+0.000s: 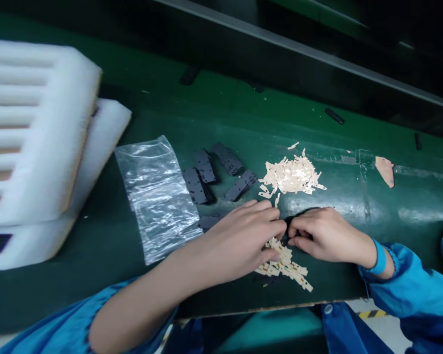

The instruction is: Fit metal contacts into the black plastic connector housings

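My left hand [251, 231] is curled over a loose pile of small pale strips [286, 265] with coloured marks, near the front edge of the bench. Its fingertips are bent in, and what they grip, if anything, is hidden. Just to the right, my right hand [321, 233] has its thumb and fingers drawn together; a dark shape lies at the fingertips, too unclear to name. Beyond both hands sits a bigger heap of small pale pieces [292, 174]. Several stacks of dark flat plates [205, 166] with small holes lie to the left of that heap, one partly behind my left hand.
A clear plastic bag [158, 196] lies flat left of the plates. White slotted foam trays [64, 128] are stacked at the far left. A pale scrap [385, 171] and a black piece [334, 116] rest on the green bench [339, 191]. A dark ledge borders the back.
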`<state>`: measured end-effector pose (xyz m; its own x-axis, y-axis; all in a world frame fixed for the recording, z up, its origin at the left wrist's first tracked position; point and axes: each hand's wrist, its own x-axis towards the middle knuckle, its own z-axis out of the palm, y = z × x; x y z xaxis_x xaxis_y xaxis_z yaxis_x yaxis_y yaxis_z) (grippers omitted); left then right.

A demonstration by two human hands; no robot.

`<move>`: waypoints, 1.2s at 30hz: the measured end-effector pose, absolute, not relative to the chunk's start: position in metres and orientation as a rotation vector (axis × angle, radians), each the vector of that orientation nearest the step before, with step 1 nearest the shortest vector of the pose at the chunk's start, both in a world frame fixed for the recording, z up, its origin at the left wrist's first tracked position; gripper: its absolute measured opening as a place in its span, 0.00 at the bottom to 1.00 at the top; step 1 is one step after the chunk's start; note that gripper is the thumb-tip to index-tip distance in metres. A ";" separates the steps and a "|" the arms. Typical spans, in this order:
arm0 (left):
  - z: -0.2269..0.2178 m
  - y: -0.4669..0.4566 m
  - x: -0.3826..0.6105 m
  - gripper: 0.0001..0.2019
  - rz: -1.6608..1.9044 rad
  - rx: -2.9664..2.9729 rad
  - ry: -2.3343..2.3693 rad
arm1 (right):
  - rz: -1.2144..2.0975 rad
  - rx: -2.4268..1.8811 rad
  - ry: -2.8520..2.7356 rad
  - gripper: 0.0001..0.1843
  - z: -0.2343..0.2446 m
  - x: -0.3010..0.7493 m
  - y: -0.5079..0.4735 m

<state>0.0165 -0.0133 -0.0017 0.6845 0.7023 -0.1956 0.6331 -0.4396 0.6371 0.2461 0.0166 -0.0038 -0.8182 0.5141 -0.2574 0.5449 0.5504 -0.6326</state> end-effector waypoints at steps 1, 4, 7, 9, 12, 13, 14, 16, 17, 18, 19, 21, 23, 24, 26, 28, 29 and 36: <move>-0.002 -0.014 0.016 0.10 0.117 2.187 1.025 | -1.139 0.942 2.715 0.03 -0.003 0.248 0.019; -0.003 -0.013 0.016 0.09 0.078 2.165 1.030 | -1.111 1.012 2.679 0.03 0.003 0.251 0.024; -0.001 -0.011 0.016 0.08 0.061 2.135 1.028 | -1.139 1.115 2.673 0.07 0.010 0.252 0.022; 0.000 -0.011 0.016 0.07 0.077 2.125 1.017 | -1.188 1.113 2.657 0.06 0.011 0.251 0.017; 0.002 -0.011 0.017 0.06 0.133 2.129 1.006 | -1.160 1.040 2.629 0.07 0.008 0.247 0.008; 0.002 -0.011 0.017 0.06 0.150 2.131 1.004 | -1.148 1.017 2.626 0.05 0.006 0.246 0.005; 0.002 -0.011 0.017 0.07 0.158 2.130 1.005 | -1.154 1.002 2.624 0.03 0.004 0.245 0.004; 0.003 -0.010 0.017 0.09 0.155 2.121 1.002 | -1.236 1.006 2.617 0.03 0.002 0.245 0.004; 0.003 -0.010 0.017 0.09 0.152 2.111 0.997 | -1.303 1.021 2.608 0.04 0.002 0.246 0.005; 0.003 -0.010 0.016 0.10 0.155 2.099 0.994 | -1.371 1.042 2.595 0.05 0.002 0.247 0.007; 0.003 -0.010 0.016 0.09 0.160 2.083 0.993 | -1.434 1.066 2.578 0.05 0.002 0.249 0.009; 0.004 -0.010 0.014 0.07 0.170 2.042 0.996 | -1.550 1.098 2.531 0.05 0.003 0.252 0.013; 0.005 -0.009 0.013 0.06 0.181 1.993 0.980 | -1.637 1.135 2.482 0.05 0.002 0.255 0.016; 0.006 -0.008 0.012 0.06 0.191 1.968 0.956 | -1.676 1.159 2.458 0.04 0.002 0.256 0.017; 0.007 -0.006 0.012 0.10 0.231 1.931 0.912 | -1.763 1.202 2.410 0.02 0.001 0.258 0.018; 0.008 -0.005 0.014 0.14 0.271 1.921 0.899 | -1.867 1.226 2.352 0.04 0.001 0.259 0.018; 0.009 -0.005 0.015 0.14 0.279 1.925 0.901 | -1.913 1.221 2.329 0.05 0.001 0.259 0.018; 0.005 -0.006 0.018 0.18 0.165 2.000 0.919 | -1.989 1.254 2.257 0.04 0.000 0.263 0.024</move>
<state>0.0179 -0.0060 0.0046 0.7145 0.6619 -0.2266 0.5413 -0.3179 0.7784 0.2625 0.0241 0.0001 -0.6981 0.6026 -0.3867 0.4593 -0.0375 -0.8875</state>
